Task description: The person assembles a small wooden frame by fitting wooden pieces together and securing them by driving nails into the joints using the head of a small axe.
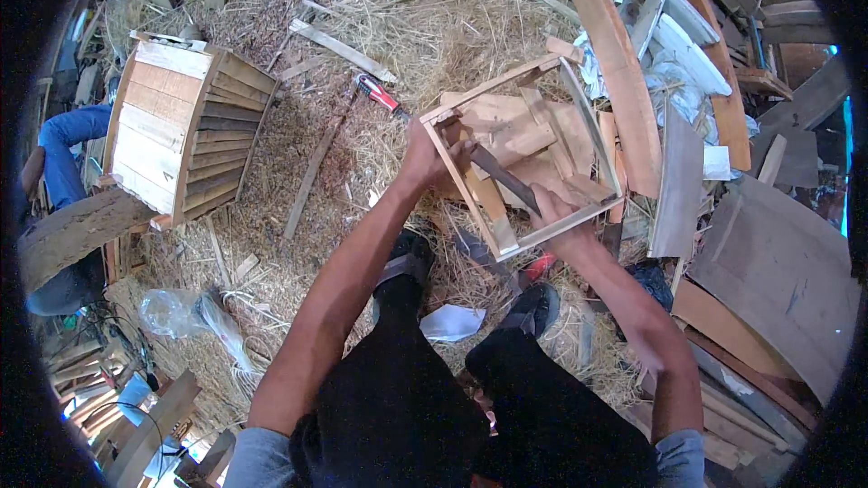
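Observation:
An open box-like wooden frame (pixel 479 203), with slats across its inside, stands tilted in front of me. My left hand (pixel 429 155) is closed around the frame's left side, near its upper left corner. My right hand (pixel 555 214) reaches over the near rail and grips a dark bar-shaped tool (pixel 506 175). The tool slants across the frame's inside, its far end close to my left fingers; its exact kind is unclear. A red-and-black hand tool (pixel 378 94) lies on the straw just beyond my left hand.
A slatted wooden piece (pixel 161 126) rests on a thick log (pixel 77 230) at left, beside another person's blue-clad leg (pixel 72 140). Curved boards (pixel 619 72) and broad panels (pixel 778 262) crowd the right. Straw, wood strips (pixel 342 50) and clear plastic (pixel 172 312) litter the ground.

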Motion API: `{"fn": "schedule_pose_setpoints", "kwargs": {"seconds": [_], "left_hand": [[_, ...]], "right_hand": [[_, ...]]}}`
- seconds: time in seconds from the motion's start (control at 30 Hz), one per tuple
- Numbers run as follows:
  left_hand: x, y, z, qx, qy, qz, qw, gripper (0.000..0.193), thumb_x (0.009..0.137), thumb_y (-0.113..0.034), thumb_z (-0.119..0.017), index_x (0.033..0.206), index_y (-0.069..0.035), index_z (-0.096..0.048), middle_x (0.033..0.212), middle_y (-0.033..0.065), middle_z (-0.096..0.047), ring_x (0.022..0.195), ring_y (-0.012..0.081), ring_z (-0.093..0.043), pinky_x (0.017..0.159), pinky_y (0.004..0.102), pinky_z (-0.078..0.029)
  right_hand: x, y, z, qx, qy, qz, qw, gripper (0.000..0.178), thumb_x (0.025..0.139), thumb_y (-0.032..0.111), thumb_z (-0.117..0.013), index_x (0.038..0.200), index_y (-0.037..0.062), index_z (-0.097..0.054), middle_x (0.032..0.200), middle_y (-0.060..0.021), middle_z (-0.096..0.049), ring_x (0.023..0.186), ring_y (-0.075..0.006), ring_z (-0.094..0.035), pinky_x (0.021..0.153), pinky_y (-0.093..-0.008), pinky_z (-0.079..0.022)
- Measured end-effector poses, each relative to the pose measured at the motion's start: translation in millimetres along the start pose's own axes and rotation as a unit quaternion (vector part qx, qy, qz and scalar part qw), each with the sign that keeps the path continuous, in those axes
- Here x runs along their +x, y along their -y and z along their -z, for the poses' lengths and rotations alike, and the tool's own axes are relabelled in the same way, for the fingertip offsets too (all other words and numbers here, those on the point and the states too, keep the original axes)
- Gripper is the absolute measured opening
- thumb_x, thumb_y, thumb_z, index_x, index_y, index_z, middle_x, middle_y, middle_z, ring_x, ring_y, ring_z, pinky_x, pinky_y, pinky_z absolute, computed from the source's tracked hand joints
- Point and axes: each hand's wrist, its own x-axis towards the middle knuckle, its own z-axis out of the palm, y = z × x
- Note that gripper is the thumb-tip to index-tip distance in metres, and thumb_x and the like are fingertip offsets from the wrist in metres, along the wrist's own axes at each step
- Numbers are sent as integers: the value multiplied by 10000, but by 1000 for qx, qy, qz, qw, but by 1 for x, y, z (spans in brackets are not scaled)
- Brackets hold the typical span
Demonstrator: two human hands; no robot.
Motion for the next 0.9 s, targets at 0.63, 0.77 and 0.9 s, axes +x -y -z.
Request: {"fn": "schedule_pose_setpoints", "kwargs": {"seconds": [0.63, 0.77, 0.9], "left_hand": [[-1, 20, -5, -116, 40, 91, 988, 546, 639, -321, -827, 1089, -58, -667, 1023, 147, -667, 963, 352, -614, 904, 473, -403], [-2, 28, -6, -36, 53, 73, 995, 546, 635, -250, -848, 1090, -21, -652, 1026, 144, -685, 955, 292, -658, 880, 434, -487], [3, 6, -3, -112, 59, 127, 984, 524, 647, -234, -850, 1062, 7, -639, 1052, 133, -694, 1010, 281, -679, 842, 364, -538]], "right_hand": [[5, 5, -3, 1, 6, 21, 1000, 512, 865, 199, -611, 1313, 42, -419, 903, -250, -666, 774, -441, -675, 635, -524, -541], [7, 2, 3, 10, 35, -10, 999, 443, 860, 151, -630, 1234, 26, -429, 857, -238, -657, 771, -456, -655, 654, -525, -522], [-2, 4, 22, 61, 40, -35, 997, 549, 895, 200, -619, 1375, 71, -386, 1028, -278, -639, 945, -456, -627, 826, -509, -507]]}}
